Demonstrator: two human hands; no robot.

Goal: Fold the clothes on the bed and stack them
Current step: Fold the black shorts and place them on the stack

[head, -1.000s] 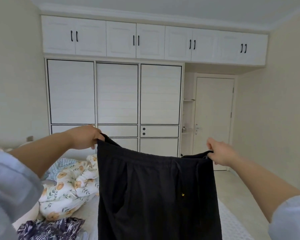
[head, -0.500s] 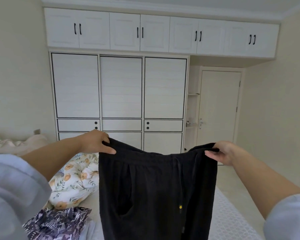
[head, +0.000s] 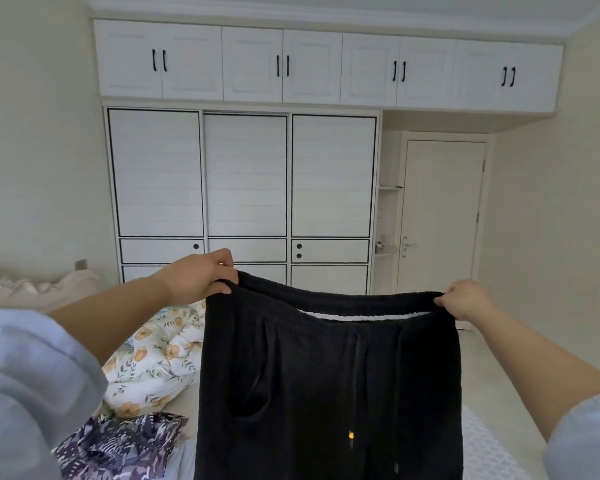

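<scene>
Lifted a little since half a second ago, with the waistband now pulled open so that a pale strip shows between its front and back edges, where before both edges lay closed together. Black trousers point(head: 329, 386) held up in the air at full width, hanging straight down in front of the bed point(head: 492, 452), drawstrings dangling at the middle with a small yellow tip low down, a side pocket gaping on the left. Left hand point(head: 198, 277) at the left corner of the waistband, thumb and curled fingers pinching the fabric. Right hand point(head: 468, 299) at the right corner, fingers curled over the band and gripping it; exact lie of the thumb not clear. Both forearms bare, pale blue sleeves point(head: 32, 393) pushed back at the lower corners of the view. On the bed to the left, behind the trousers, a crumpled floral quilt point(head: 153, 365) in white with orange flowers; nearer and lower, a purple patterned garment point(head: 122, 448) lying loose, just beside the trouser leg. Beyond, a white wardrobe point(head: 243, 174) with black trim and overhead cupboards, and a closed cream door point(head: 444, 216) to its right. Quilt and purple garment unfolded.
</scene>
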